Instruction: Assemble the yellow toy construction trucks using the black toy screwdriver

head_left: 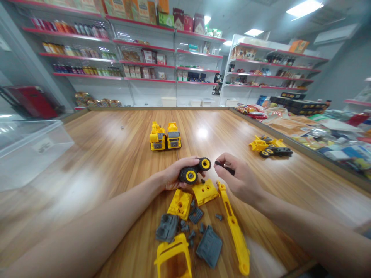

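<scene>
The left hand (173, 173), angled inward, grips a wheeled chassis (190, 176); facing it, the bent right hand (239, 178) pinches a dark piece (230, 169), too covered to identify. A yellow boom (234, 223) and grey bucket (210, 247) lie nearer the body; toy trucks (174, 136) stand beyond the left hand.

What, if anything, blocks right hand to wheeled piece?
Nothing visible: a gap separates the right hand, gripping a dark part, from the wheeled piece in the left hand. A yellow plate lies on the table below.
</scene>
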`<state>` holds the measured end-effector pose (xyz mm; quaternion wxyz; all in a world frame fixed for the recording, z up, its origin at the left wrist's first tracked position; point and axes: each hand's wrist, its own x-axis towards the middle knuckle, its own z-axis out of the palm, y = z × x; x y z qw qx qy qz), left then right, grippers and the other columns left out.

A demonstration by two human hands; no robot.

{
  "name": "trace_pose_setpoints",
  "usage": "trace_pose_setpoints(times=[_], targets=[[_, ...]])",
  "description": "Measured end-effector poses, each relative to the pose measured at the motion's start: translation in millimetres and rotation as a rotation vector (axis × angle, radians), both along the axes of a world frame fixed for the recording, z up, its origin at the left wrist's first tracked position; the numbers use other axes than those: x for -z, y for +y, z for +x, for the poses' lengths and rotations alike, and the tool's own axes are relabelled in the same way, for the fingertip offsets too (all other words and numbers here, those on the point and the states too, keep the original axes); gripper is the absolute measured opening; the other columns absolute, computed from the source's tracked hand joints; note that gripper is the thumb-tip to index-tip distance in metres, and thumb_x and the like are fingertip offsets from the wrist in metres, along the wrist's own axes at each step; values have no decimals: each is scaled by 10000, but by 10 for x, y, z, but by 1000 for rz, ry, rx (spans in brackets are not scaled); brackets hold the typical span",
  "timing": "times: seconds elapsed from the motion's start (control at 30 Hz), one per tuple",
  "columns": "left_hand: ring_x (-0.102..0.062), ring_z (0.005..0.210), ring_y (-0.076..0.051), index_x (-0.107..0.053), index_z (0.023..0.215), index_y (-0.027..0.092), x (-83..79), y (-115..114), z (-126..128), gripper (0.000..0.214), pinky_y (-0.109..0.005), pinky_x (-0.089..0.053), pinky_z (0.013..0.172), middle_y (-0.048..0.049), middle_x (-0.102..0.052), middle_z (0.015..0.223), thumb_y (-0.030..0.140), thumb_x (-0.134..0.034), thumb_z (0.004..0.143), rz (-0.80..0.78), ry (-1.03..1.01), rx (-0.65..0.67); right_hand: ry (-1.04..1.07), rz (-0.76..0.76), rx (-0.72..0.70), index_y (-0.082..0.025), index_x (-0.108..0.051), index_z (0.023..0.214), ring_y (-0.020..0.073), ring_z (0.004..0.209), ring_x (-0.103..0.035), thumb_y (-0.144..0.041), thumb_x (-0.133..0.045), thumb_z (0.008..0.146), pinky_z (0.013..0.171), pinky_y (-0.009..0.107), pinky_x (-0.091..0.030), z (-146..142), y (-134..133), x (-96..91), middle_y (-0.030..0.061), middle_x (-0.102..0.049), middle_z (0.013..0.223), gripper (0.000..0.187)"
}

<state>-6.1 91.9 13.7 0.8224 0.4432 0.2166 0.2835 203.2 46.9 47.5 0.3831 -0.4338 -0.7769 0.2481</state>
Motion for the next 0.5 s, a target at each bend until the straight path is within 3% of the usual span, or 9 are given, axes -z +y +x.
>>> trace_pose_setpoints(times=[0.13, 0.3, 0.5], targets=[[-443, 311, -55, -571, 950, 138, 12, 8, -9, 284, -146, -218, 258, -70, -664, 778, 401, -534, 849, -11, 1, -49, -116, 39, 4, -161, -626, 787, 104, 559, -466, -300, -531, 911, 510, 234, -321, -15, 28, 29, -17, -547, 624, 208], [-402, 305, -60, -608, 865, 81, 45, 80, -34, 389, -152, -233, 267, -34, -580, 542, 454, -497, 870, -81, -62, -144, -243, 58, -9, -168, -704, 863, 132, 617, -547, -270, -532, 911, 559, 244, -367, -26, 98, 142, 20, -653, 703, 205], [-434, 349, -53, -602, 834, 90, 70, 159, -26, 338, -162, -288, 270, -67, -635, 681, 416, -526, 875, -57, -197, -398, -313, 75, -51, -174, -730, 955, 164, 744, -608, -223, -531, 914, 650, 260, -425, -6, 174, 218, 53, -695, 818, 209]])
